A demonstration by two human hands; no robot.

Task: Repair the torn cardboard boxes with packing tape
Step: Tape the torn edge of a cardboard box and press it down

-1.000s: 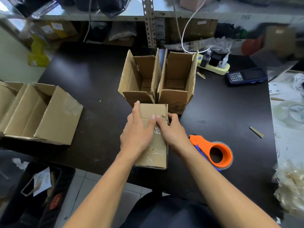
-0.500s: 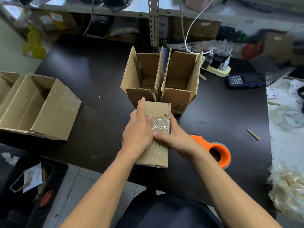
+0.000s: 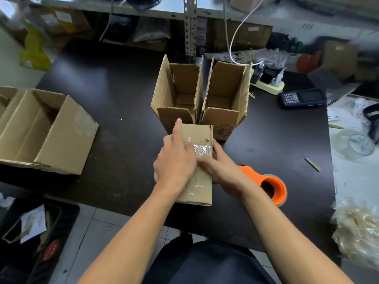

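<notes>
Corrugated cardboard box [image 3: 202,187], glossy crinkled tape [image 3: 202,150], flat hands pressing.

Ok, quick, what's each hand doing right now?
Left hand: open, pressing flat on the box.
Right hand: open, fingers smoothing the tape.

Packing or stockroom workspace. Dark counter [image 3: 114,103] carrying open cardboard boxes [image 3: 201,93], orange tape dispenser [image 3: 268,183] at near right, handheld scanner [image 3: 301,98] and power strip [image 3: 268,85] at far right. Slotted metal shelving [image 3: 190,25] behind, stocked with cartons and bagged goods.
</notes>
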